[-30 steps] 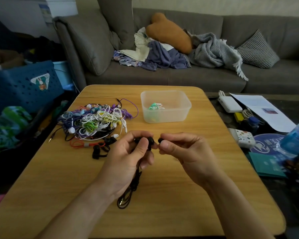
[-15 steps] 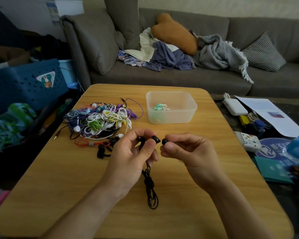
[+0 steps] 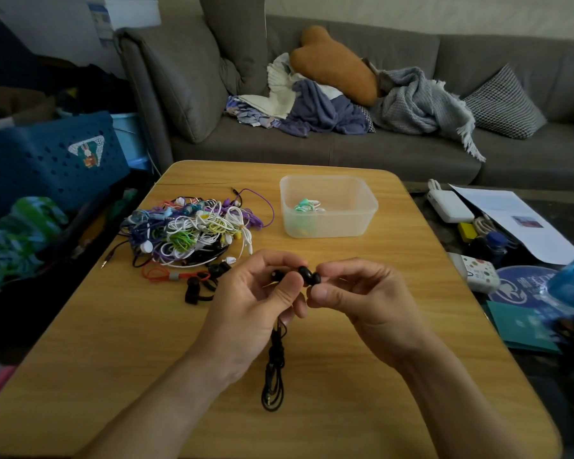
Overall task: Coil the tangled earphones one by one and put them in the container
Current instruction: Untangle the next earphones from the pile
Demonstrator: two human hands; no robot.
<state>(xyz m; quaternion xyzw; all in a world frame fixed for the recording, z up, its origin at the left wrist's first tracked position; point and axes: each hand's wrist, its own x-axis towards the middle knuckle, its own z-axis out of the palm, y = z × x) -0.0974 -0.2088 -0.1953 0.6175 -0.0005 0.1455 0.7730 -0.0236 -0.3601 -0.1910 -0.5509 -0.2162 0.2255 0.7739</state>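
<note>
Just nearside of the container [image 3: 328,207], both hands pinch the black earphones [image 3: 274,366]: left hand [image 3: 256,306] and right hand [image 3: 362,299] each grip a bud. Its cord hangs lengthwise toward the person, looped end touching the surface [image 3: 113,342].

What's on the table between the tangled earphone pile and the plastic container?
Bare tabletop separates the pile from the container; only a purple cable loop reaches toward it, in the head view.

Beyond the fingertips stands a grey sofa [image 3: 395,150] heaped with an orange cushion [image 3: 335,64], clothes [image 3: 312,111] and a grey blanket [image 3: 421,104]. Right of the fingers lie papers [image 3: 511,220] and a white charger [image 3: 449,205]; left, a blue crate [image 3: 47,160].
</note>
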